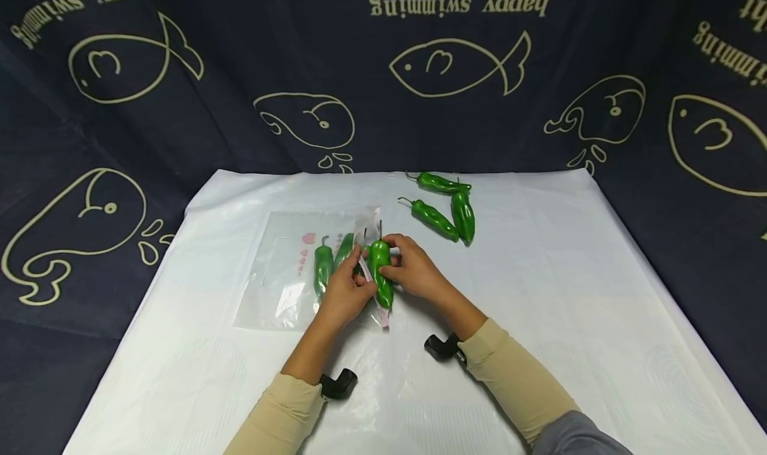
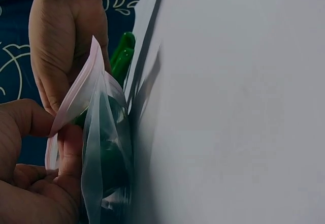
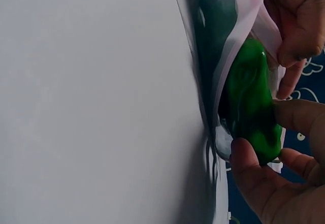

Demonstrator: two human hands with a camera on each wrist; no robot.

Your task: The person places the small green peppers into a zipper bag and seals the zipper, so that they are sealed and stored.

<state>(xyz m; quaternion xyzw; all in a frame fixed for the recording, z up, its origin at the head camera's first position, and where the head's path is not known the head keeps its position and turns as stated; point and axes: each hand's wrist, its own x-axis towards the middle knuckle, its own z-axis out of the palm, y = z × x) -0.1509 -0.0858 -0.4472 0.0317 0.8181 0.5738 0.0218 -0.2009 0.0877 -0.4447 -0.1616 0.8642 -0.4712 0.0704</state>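
Observation:
A clear zip bag (image 1: 269, 295) with a pink-edged mouth lies on the white table, green peppers (image 1: 323, 266) showing through its film. My left hand (image 1: 345, 294) pinches the bag's edge at the mouth; in the left wrist view its thumb and fingers (image 2: 30, 117) hold the pink strip. With thumb and fingertips my right hand (image 1: 416, 268) grips another green pepper (image 1: 381, 275) at the bag's opening. The right wrist view shows this pepper (image 3: 254, 102) between the fingers, against the parted pink edges of the bag.
Beyond the right hand, three loose green peppers (image 1: 434, 220) lie near the table's far edge. The white cloth (image 1: 539, 275) covers the table. A dark curtain (image 1: 383, 135) with fish drawings hangs behind it.

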